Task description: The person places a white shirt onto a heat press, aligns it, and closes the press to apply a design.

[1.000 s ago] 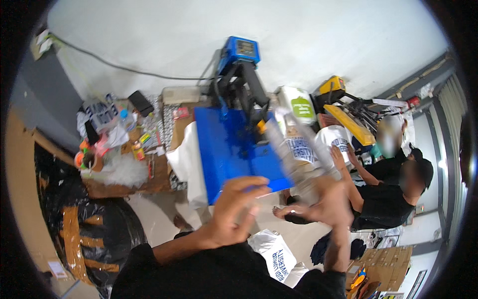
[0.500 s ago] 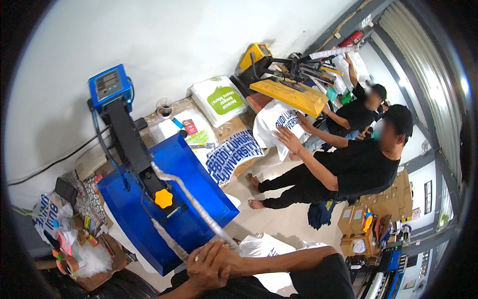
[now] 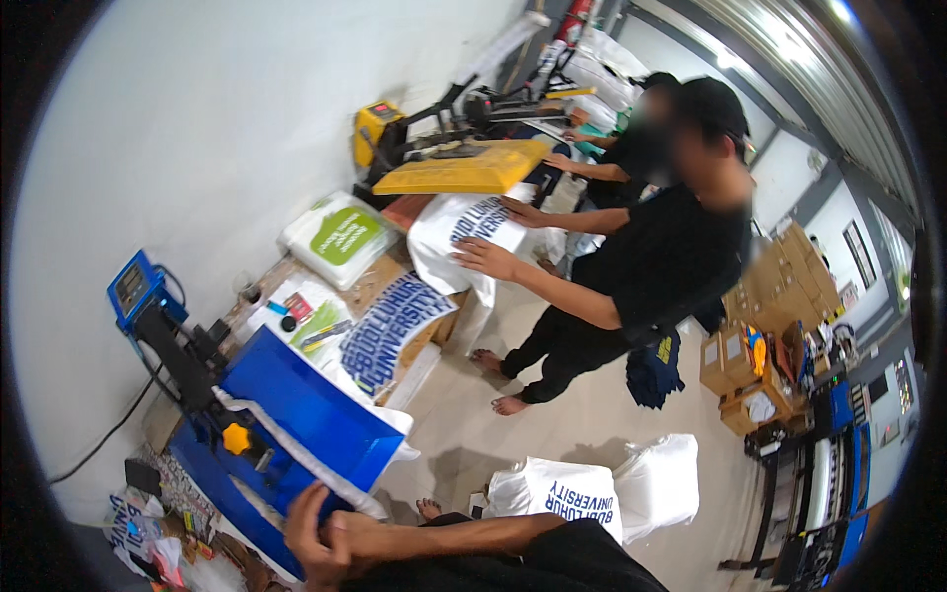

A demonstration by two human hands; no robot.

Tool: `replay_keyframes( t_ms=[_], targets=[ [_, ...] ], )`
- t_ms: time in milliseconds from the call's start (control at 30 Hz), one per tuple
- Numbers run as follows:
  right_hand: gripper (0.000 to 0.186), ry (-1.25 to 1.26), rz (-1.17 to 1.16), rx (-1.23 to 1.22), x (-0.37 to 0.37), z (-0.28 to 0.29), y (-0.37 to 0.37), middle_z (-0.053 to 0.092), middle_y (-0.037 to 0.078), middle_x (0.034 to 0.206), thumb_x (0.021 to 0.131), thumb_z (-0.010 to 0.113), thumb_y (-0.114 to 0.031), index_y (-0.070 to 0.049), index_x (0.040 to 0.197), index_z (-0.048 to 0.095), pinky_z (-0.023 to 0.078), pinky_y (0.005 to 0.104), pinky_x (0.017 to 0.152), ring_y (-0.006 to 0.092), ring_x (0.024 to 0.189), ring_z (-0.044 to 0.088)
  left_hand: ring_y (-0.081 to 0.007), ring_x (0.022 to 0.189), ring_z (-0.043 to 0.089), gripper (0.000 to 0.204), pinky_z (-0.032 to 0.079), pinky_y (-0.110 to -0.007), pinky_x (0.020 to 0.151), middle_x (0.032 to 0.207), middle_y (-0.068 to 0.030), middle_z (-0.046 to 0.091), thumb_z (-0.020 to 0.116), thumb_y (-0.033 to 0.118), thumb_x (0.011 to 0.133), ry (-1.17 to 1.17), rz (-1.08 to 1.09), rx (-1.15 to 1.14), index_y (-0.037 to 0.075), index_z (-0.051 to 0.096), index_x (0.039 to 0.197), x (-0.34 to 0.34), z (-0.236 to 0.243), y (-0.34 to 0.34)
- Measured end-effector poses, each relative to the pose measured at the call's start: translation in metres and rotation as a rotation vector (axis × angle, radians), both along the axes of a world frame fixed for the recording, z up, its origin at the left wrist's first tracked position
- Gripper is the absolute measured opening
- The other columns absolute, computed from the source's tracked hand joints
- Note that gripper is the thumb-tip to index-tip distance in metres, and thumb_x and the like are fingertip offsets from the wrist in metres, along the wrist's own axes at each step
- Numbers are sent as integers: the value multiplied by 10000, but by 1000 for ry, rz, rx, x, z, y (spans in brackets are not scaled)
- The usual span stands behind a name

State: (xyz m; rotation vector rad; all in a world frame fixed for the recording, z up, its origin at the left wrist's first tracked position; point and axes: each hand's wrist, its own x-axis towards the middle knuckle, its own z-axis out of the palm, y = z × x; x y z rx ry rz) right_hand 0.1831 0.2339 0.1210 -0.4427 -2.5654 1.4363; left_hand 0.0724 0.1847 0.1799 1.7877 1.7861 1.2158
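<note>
A blue heat press [image 3: 326, 395] stands at the left, with a silver-wrapped handle [image 3: 345, 490] reaching toward me. My right hand [image 3: 345, 541], its forearm coming in from the right, lies closed at the handle's near end. Close against it is my left hand [image 3: 308, 521], with bent fingers around the same end. The two hands overlap, so the bar under them is mostly hidden. A yellow knob [image 3: 236, 439] sits on top of the press. White fabric shows at the platen's right corner.
A person [image 3: 656, 252] lays both hands on a white printed shirt [image 3: 469, 232] under the raised yellow heat press [image 3: 464, 168]. Another person works behind. Blue-lettered sheets [image 3: 400, 331] and a white-green package [image 3: 340, 237] lie on the table. White bundles [image 3: 656, 483] sit on the floor.
The view has swung right, so the press and my hands appear farther left and lower. My hands stay together at the handle. White bundles on the floor have come more fully into view.
</note>
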Motion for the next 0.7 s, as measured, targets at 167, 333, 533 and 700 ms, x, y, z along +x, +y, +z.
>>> replay_keyframes(
  t_ms=[167,333,533,700],
  targets=[
    [347,-227,129,470,-3,27,2,696,147,743,568,793,-356,-44,705,726,551,414,683,315,739,695,-354,1151,536,254,379,-452,1014,1211,-191,590,571,119,909,155,-143,215,19,614,1139,-27,47,102],
    [333,-130,-41,581,-17,4,-20,706,121,776,517,836,-327,-76,711,737,555,408,699,306,775,691,-317,651,623,405,505,-396,714,689,-161,653,577,316,950,725,13,-335,-36,674,774,-89,2,166],
    [342,-20,44,558,-27,-6,-23,689,148,740,532,802,-349,-60,700,732,547,378,694,329,738,685,-343,516,616,739,477,-456,592,504,-188,570,474,566,954,574,169,-354,-35,639,556,-130,-47,180],
    [210,-154,-167,411,-12,-11,-11,691,181,768,617,762,-223,-37,710,730,549,416,727,359,786,690,-360,650,662,798,505,-446,717,577,-174,627,387,680,921,475,259,-401,27,658,552,-90,-30,206]
  ],
)
